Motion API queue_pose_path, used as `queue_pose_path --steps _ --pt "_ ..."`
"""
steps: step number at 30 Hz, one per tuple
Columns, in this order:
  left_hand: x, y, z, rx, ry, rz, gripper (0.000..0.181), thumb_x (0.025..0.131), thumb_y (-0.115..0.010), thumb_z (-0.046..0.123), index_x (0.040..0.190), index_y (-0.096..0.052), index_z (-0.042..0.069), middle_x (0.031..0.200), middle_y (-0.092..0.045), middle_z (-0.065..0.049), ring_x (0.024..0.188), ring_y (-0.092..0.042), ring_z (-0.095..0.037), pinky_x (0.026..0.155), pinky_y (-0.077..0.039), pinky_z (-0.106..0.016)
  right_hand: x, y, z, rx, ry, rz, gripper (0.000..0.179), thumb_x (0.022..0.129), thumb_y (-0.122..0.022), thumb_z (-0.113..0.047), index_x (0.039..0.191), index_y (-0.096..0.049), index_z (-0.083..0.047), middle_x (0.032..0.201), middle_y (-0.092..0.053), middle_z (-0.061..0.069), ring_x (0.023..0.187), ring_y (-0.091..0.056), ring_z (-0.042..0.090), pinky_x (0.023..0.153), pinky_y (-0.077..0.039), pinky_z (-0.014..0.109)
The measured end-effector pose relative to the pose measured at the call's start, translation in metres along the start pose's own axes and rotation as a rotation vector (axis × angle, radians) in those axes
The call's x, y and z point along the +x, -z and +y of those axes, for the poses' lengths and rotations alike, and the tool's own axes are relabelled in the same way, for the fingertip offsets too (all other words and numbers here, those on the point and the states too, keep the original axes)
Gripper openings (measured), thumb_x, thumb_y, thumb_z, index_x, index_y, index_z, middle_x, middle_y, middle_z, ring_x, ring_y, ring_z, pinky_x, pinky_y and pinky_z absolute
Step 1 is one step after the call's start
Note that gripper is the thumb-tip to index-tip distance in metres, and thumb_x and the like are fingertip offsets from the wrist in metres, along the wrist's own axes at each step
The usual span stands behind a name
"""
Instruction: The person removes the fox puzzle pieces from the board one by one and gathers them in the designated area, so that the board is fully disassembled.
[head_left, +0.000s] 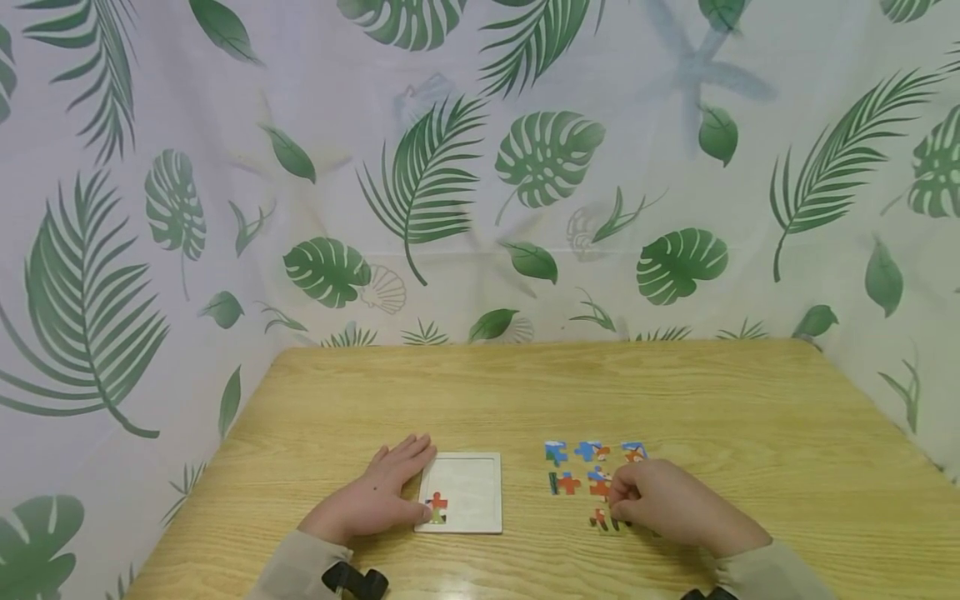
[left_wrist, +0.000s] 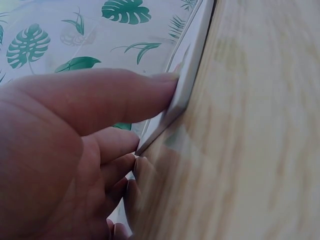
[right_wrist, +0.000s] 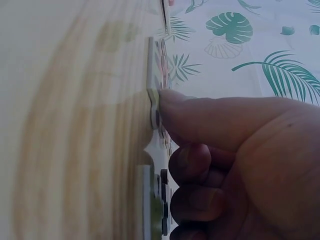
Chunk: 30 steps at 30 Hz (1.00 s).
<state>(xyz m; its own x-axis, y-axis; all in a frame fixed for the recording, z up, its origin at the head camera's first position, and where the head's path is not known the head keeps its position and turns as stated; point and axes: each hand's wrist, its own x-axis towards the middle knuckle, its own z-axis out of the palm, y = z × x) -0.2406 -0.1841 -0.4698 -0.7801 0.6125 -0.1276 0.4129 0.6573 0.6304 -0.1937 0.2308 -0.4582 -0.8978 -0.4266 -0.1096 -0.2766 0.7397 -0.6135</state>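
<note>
A square white puzzle tray (head_left: 474, 498) lies on the table, with one red-and-green puzzle piece (head_left: 438, 504) in its near left corner. My left hand (head_left: 382, 492) rests along the tray's left side, fingers extended. Its thumb (left_wrist: 150, 92) presses on the tray's rim near that piece. To the right of the tray, my right hand (head_left: 667, 500) is over the loose pieces, fingers curled. Thumb and index finger come together at a puzzle piece (right_wrist: 154, 107) in the nearest row, pinching at its edge low over the table. The hand partly hides the pieces there.
Several loose picture pieces lie in rows beside the right hand, among them a blue-and-green one (head_left: 555, 451), a red one (head_left: 568, 483) and a blue-and-orange one (head_left: 633, 448). The wooden table (head_left: 525, 392) meets a leaf-patterned cloth (head_left: 450, 317) at its far edge.
</note>
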Motion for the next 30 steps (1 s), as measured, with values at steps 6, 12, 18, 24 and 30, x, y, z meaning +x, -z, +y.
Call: queue_pose_path --steps 6,12,18,24,30 --pt "-0.0007 -0.0003 0.0008 0.009 -0.008 0.015 0.087 0.091 -0.071 0.031 0.159 -0.027 0.002 0.168 -0.015 -0.012 0.154 -0.005 -0.031 0.120 0.003 -0.057 0.0013 -0.0013 0.0009 -0.009 -0.005 0.014 0.014 0.090 -0.074 -0.016 0.080 -0.066 -0.021 0.070 -0.059 -0.012 0.060 -0.048 0.007 0.054 -0.041 0.025" --pt "-0.0008 0.0004 0.0007 0.007 -0.004 0.011 0.087 0.091 -0.072 0.033 0.160 -0.027 0.003 0.168 -0.015 -0.012 0.154 -0.005 -0.031 0.121 0.003 -0.057 0.0008 -0.0017 -0.0016 -0.027 -0.010 0.026 0.015 0.090 -0.074 -0.016 0.079 -0.065 -0.021 0.070 -0.059 -0.012 0.060 -0.048 0.007 0.054 -0.041 0.026" --pt "-0.0010 0.0004 0.0004 -0.004 0.003 0.007 0.088 0.092 -0.072 0.035 0.160 -0.027 0.003 0.168 -0.016 -0.011 0.154 -0.005 -0.032 0.121 0.003 -0.057 0.0001 -0.0024 -0.0058 -0.056 -0.021 0.036 0.017 0.090 -0.075 -0.017 0.078 -0.065 -0.022 0.070 -0.057 -0.012 0.060 -0.047 0.007 0.055 -0.040 0.027" --pt "-0.0016 -0.0012 0.0006 0.006 0.003 0.018 0.087 0.090 -0.072 0.032 0.159 -0.028 0.003 0.168 -0.016 -0.011 0.154 -0.006 -0.031 0.121 0.002 -0.057 -0.0002 -0.0019 -0.0069 -0.082 -0.001 0.038 0.015 0.090 -0.076 -0.018 0.080 -0.066 -0.024 0.071 -0.058 -0.015 0.061 -0.047 0.006 0.055 -0.041 0.027" --pt "-0.0014 -0.0003 0.0015 0.007 -0.004 0.014 0.087 0.091 -0.072 0.033 0.160 -0.027 0.003 0.168 -0.015 -0.011 0.154 -0.006 -0.031 0.121 0.002 -0.057 0.0000 -0.0005 -0.0052 -0.080 0.018 0.028 0.017 0.091 -0.074 -0.017 0.079 -0.065 -0.025 0.070 -0.058 -0.016 0.059 -0.047 0.004 0.055 -0.041 0.026"
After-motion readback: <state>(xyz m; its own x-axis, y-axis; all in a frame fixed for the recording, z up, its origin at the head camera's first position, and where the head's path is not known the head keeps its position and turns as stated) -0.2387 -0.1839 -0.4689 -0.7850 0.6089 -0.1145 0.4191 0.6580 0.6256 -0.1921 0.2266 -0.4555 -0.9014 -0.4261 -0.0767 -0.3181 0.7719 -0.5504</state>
